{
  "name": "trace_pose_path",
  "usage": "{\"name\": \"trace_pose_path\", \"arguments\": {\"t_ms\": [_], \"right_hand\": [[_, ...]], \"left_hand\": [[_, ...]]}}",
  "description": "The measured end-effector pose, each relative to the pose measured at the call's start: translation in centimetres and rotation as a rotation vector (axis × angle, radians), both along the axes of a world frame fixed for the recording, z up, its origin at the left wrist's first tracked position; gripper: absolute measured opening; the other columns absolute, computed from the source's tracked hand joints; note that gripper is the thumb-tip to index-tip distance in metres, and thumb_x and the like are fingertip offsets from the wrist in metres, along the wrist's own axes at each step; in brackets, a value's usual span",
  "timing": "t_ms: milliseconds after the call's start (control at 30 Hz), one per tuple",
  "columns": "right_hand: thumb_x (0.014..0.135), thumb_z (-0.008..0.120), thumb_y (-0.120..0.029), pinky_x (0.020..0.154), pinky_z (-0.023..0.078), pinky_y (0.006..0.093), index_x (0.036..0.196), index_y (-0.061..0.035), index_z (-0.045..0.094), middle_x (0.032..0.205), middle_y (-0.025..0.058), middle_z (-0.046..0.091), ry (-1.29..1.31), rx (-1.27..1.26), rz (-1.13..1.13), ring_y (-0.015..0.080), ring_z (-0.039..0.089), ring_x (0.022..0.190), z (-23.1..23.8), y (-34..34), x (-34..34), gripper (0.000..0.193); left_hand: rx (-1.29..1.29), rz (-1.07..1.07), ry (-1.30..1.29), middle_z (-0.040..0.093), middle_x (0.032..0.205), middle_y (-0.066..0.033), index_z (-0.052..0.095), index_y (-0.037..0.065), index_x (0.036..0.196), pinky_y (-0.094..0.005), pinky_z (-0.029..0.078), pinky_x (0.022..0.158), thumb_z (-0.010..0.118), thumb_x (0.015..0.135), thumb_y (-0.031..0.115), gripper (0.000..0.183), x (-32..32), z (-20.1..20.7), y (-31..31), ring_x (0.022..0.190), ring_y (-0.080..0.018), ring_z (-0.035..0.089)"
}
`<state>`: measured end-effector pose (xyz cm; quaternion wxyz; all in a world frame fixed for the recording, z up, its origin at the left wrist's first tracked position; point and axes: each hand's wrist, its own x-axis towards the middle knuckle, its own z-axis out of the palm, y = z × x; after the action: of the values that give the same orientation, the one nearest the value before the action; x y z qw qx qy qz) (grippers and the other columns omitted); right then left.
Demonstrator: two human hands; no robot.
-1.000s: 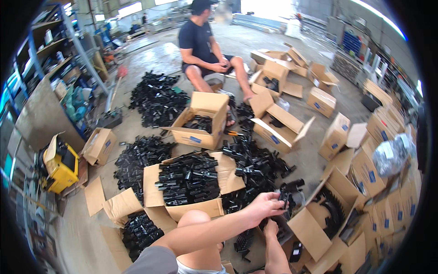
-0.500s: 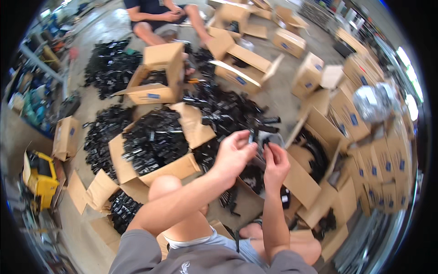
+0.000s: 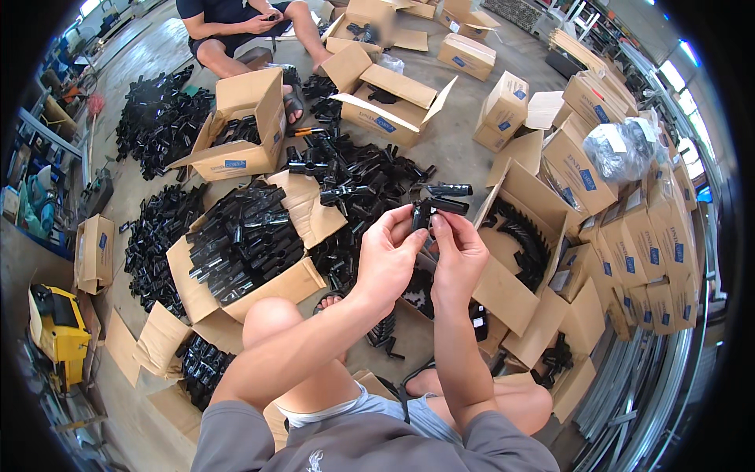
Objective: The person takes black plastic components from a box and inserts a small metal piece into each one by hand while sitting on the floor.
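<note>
The left hand (image 3: 391, 256) and right hand (image 3: 460, 256) had fingertips clamped on a black part (image 3: 425, 209), apparently steadying it from both sides. It was raised between them, near an open box (image 3: 507, 295) likely kept within reach.

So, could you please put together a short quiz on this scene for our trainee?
1. Which of the person's hands, the left hand, the right hand or both, is on the black piece held up in front?

2. True or false: the yellow-and-black item stands at the right side of the picture.

3. What fills the open box just beyond the person's left knee?
a) White cloths
b) Black parts
c) Glass jars

Key:
1. Both; the fingers of each hand meet at it.
2. False; the yellow-and-black item is at the left side.
3. b
</note>
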<state>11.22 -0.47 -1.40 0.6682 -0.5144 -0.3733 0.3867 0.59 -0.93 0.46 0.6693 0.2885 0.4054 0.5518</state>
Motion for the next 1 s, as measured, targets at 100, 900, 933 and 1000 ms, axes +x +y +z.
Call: {"name": "trace_pose_path", "arguments": {"t_ms": [100,900,933,1000], "right_hand": [[0.093,0.077,-0.008,0.07,0.049,0.0204,0.11,-0.0003,0.075,0.097,0.0019,0.075,0.106,0.003,0.01,0.0046,0.064,0.083,-0.2,-0.1,-0.4,0.018],[0.091,0.079,-0.009,0.067,0.041,0.0196,0.111,-0.0061,0.075,0.1,-0.0012,0.075,0.389,-0.134,0.057,0.003,0.06,0.08,-1.3,-0.3,-0.5,0.021],[0.093,0.077,-0.009,0.069,0.045,0.0209,0.112,-0.0054,0.074,0.102,0.0012,0.075,0.355,-0.129,0.053,0.0056,0.063,0.083,-1.5,-0.3,-0.4,0.019],[0.095,0.074,-0.008,0.072,0.05,0.0222,0.112,-0.0047,0.073,0.105,0.0036,0.076,0.321,-0.123,0.047,0.0081,0.067,0.087,-1.8,-0.3,-0.3,0.017]], "left_hand": [[-0.006,0.015,-0.023,0.07,0.125,-0.0069,0.052,-0.002,0.14,-0.0263,0.055,0.093,0.063,0.1,0.0,0.041,-0.2,0.4,-0.1,0.108,-0.0094,0.066],[0.035,0.072,0.01,0.067,0.13,-0.0193,0.051,-0.01,0.136,-0.0303,0.056,0.095,0.061,0.096,-0.007,0.041,0.3,-0.3,-0.3,0.118,-0.02,0.066],[0.038,0.074,0.022,0.067,0.129,-0.0194,0.051,-0.01,0.135,-0.0304,0.056,0.095,0.061,0.096,-0.007,0.04,0.3,-0.3,-0.3,0.118,-0.0202,0.067],[0.04,0.073,0.034,0.067,0.129,-0.0196,0.052,-0.01,0.135,-0.0305,0.056,0.095,0.061,0.096,-0.007,0.04,0.3,-0.3,-0.4,0.118,-0.0204,0.067]]}}
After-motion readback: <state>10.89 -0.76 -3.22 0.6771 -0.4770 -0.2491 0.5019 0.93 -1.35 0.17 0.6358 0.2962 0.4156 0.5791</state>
